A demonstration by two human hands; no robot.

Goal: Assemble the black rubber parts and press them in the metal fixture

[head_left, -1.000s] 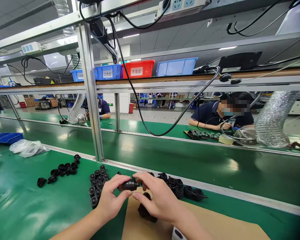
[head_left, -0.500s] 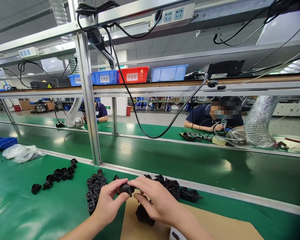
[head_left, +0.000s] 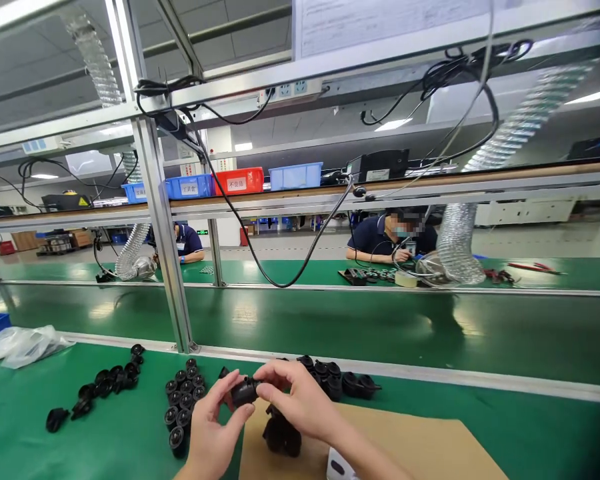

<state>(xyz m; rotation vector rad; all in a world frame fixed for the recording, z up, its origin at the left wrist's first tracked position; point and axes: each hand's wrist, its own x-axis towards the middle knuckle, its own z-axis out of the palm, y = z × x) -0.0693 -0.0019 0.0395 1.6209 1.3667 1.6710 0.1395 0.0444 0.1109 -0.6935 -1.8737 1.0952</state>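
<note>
A small black cylindrical plastic part (head_left: 243, 392) is held up between my two hands, above the near end of the bench. My left hand (head_left: 216, 420) is closed round its body, thumb below and fingers above. With thumb and fingertips my right hand (head_left: 300, 401) pinches its right end; those fingertips hide that end. Below my right hand several black parts (head_left: 283, 437) lie bunched on a brown cardboard sheet (head_left: 380, 437). Rows of round black parts (head_left: 177, 440) stand left of my left hand. Other black parts (head_left: 350, 385) with spouts lie behind my right hand.
Loose black parts (head_left: 105, 383) and a clear plastic bag (head_left: 27, 345) lie on the left of the green bench. A white object (head_left: 339, 467) sits at the front edge. A metal post (head_left: 163, 253) rises behind. Across the belt (head_left: 300, 323), a person (head_left: 375, 240) leans over a bench.
My right hand has moved from holding near the part's top to pinching its right end, and the part is turned more sideways. The camera view has tilted up and shifted right.
</note>
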